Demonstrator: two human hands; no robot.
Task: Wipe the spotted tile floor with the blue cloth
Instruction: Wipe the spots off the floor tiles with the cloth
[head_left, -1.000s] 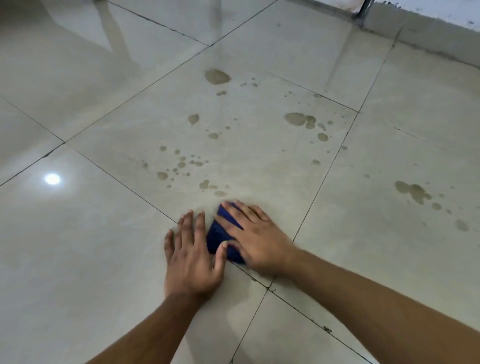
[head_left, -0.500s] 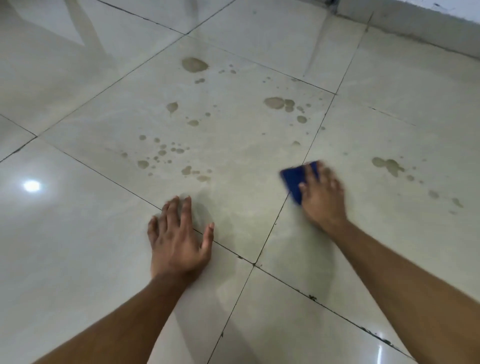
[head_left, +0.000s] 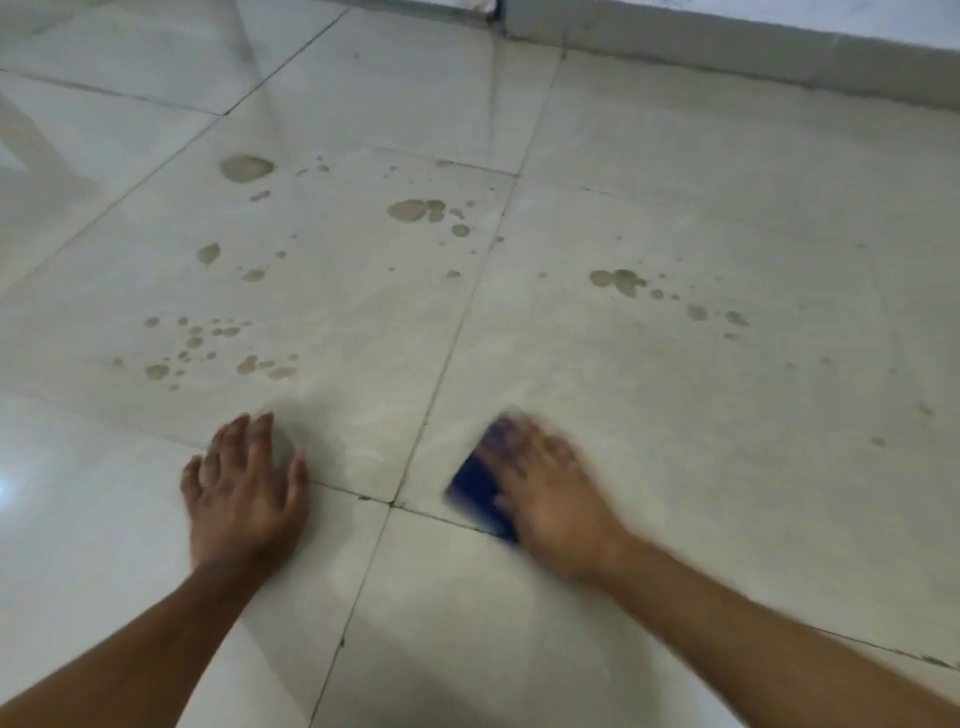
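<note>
Left hand (head_left: 244, 488) lies flat on the tile floor (head_left: 727, 415), fingers spread, bracing, holding nothing. Ahead of it, a cluster of brown spots (head_left: 208, 348) remains unwiped; further spots (head_left: 421, 210) sit beyond, near the grout line. Right hand (head_left: 550, 493), motion-blurred, presses the blue cloth (head_left: 480, 488) flat against the floor just right of the tile junction; its fingers appear laid over the cloth, but their spread cannot be told. A third spot group (head_left: 623, 280) lies farther right, untouched. Judgement: task at an early stage, most staining left. No containers are in view.
</note>
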